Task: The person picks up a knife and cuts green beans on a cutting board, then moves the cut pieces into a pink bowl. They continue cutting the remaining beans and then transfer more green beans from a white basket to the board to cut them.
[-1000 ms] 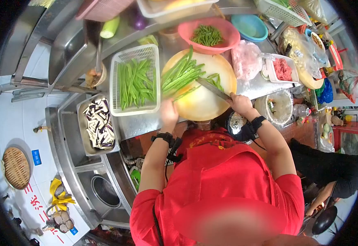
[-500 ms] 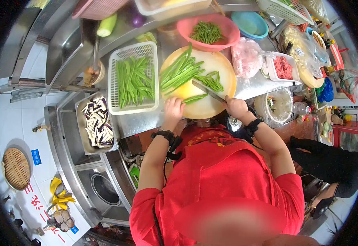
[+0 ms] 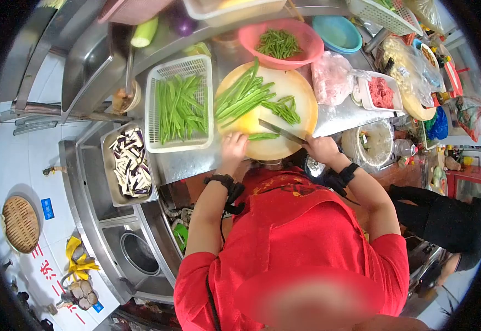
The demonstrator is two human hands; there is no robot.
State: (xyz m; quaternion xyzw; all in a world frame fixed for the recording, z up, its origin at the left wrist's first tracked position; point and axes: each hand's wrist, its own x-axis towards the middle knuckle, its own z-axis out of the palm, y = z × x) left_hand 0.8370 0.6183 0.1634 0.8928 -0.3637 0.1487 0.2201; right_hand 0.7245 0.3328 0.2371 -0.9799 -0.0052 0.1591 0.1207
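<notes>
My right hand (image 3: 322,150) is wrapped round the handle of a knife (image 3: 283,132), whose blade lies low over the round cutting board (image 3: 306,110). At the board's near left edge, my left hand (image 3: 234,147) is closed on a flat green bean (image 3: 263,136) that sticks out to the right toward the blade. A bundle of long whole green beans (image 3: 244,99) rests on the board's left half. Beside it, on the right, is a small heap of cut bean pieces (image 3: 285,110). My left fingertips partly hide the held bean's end.
Left of the board stands a white basket (image 3: 211,107) of whole beans, with a metal tray (image 3: 109,190) of cut eggplant beyond. Behind are a pink bowl (image 3: 308,41) of cut beans and a blue bowl (image 3: 337,33). Minced meat (image 3: 381,92) sits at right. Another person (image 3: 444,218) stands at right.
My right hand has moved slightly right and down with the knife, its blade now beside the held bean's right end. That bean shows a shorter length. My left hand has barely moved.
</notes>
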